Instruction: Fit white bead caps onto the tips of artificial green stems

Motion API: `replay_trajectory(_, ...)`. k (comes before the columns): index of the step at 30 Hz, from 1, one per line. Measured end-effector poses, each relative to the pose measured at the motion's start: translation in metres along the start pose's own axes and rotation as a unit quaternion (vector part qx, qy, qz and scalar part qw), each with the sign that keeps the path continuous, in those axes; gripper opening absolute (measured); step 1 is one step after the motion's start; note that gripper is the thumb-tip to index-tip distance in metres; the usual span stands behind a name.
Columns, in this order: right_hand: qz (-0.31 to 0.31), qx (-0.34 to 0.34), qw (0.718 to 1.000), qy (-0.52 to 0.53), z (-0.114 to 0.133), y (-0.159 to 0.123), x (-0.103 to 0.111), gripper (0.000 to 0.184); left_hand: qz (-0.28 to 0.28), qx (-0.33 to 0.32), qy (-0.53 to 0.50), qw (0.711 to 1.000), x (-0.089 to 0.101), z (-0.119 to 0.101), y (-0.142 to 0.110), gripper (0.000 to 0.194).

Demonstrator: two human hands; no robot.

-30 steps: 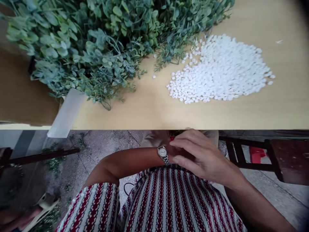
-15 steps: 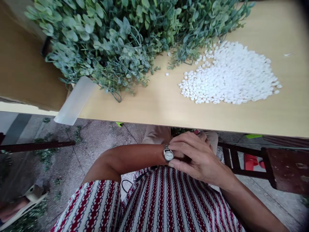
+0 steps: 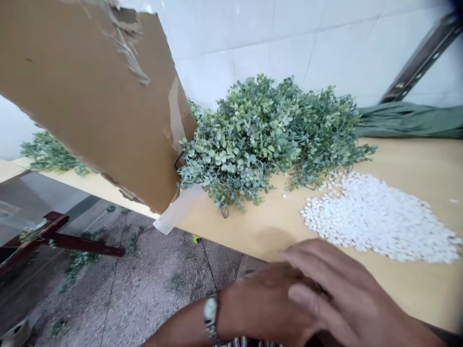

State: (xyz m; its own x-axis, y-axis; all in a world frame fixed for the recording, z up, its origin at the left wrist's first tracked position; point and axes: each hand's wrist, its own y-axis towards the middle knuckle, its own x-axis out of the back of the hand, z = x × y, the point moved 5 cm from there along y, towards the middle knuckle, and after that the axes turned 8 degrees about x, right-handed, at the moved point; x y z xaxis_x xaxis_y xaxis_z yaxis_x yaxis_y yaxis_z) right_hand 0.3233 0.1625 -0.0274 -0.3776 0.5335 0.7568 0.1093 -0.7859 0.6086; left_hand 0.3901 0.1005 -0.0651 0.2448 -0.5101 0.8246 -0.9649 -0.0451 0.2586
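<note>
My left hand (image 3: 260,308) sits low in the view at the table's near edge, with a silver wristwatch (image 3: 211,318) on its wrist. Its fingers are hidden beneath my right hand (image 3: 336,294), which lies flat across it with the fingers stretched out. Neither hand shows anything held. Just beyond the hands, on the light wooden table (image 3: 253,226), lies a pile of small white pieces (image 3: 379,217). Behind that is a heap of artificial green leafy sprigs (image 3: 267,130).
A torn cardboard flap (image 3: 90,96) juts over the table's left end. A folded green cloth (image 3: 408,120) and a slanted metal bar (image 3: 415,67) lie by the white tiled wall. On the left stands a dark red wooden frame (image 3: 54,236), on a grey floor with scattered leaf bits.
The view has tilted up from my lap to the table and wall. My hands, still one over the other, have risen from my lap towards the table's edge.
</note>
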Motion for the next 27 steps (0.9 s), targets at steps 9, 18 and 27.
replay_trajectory(9, 0.019, -0.09, 0.968, -0.232, -0.098, 0.102, -0.021, 0.023, -0.275, 0.23, 0.301, 0.884, 0.101, 0.119, 0.002, 0.026)
replay_trajectory(18, 0.083, -0.196, 0.966, -0.15, -0.134, 0.083, -0.033, 0.015, -0.289, 0.191, 0.331, 0.878, 0.085, 0.108, 0.022, 0.028)
replay_trajectory(27, -0.071, -0.3, 0.937, 0.163, -0.16, 0.095, -0.045, 0.013, -0.162, 0.136, 0.334, 0.919, 0.078, 0.102, 0.052, 0.019)
